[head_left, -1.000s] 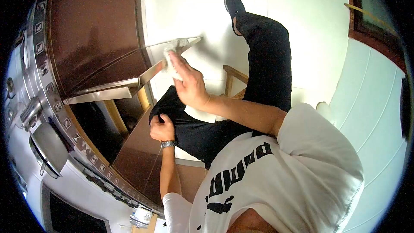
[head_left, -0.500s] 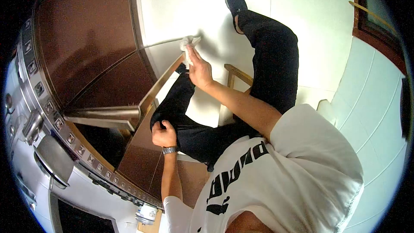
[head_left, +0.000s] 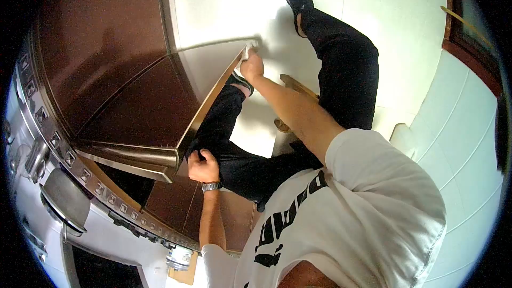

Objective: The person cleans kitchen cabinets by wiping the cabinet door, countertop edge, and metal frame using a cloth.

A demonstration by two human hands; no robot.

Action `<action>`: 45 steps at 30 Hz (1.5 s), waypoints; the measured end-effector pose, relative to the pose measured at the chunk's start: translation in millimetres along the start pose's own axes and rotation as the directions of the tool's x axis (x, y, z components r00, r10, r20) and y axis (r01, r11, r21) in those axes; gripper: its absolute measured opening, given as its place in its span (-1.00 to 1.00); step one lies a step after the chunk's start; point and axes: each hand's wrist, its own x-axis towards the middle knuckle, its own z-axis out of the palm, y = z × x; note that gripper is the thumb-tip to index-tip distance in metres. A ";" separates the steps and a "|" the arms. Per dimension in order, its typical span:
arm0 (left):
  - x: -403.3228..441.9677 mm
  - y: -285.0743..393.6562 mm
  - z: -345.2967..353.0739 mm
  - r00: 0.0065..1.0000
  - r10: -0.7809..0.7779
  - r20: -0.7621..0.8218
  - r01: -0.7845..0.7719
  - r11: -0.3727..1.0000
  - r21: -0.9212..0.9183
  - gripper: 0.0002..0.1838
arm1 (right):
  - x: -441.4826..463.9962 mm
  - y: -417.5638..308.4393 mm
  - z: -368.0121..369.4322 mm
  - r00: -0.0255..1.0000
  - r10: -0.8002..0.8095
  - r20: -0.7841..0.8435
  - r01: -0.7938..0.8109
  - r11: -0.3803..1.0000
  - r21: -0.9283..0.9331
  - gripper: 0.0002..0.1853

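Note:
My right hand (head_left: 253,67) is closed around a crumpled white cloth (head_left: 248,49), pressed against the far upper corner of an open brown cabinet door (head_left: 138,101). The door's narrow pale edge (head_left: 216,92) runs from that corner down towards my knee. My left hand (head_left: 204,167), with a metal-banded watch at its wrist, rests on my bent knee in black trousers (head_left: 245,173). Its fingers are curled in, and nothing shows in them. A metal strip (head_left: 128,157) lines the door's near end.
Beside the door, the dark cabinet opening (head_left: 125,181) shows under the counter. A pan (head_left: 66,197) and other metal ware stand on the counter to the left. Part of a wooden stool (head_left: 298,86) shows between my legs. A dark-framed doorway (head_left: 469,53) is at the right.
The cabinet door has swung further out to the upper right, its corner now further from the counter. My right hand and the cloth have moved with it. My left hand stays on the knee.

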 end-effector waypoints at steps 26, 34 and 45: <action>8.8 26.5 -18.8 0.991 -0.005 0.131 0.017 0.996 -0.091 -0.57 | 72.9 60.2 19.5 0.998 -0.010 0.058 -0.001 0.984 0.176 -0.56; -28.2 -49.9 14.9 0.984 -0.043 0.175 0.015 0.987 0.159 -0.50 | 125.1 60.0 2.1 0.890 0.214 0.404 -0.380 0.837 0.394 -0.46; -64.6 -93.3 30.7 0.992 -0.073 0.099 0.070 0.997 0.034 -0.44 | 140.4 18.1 -15.8 0.808 -0.346 0.477 0.473 0.863 -0.175 -0.50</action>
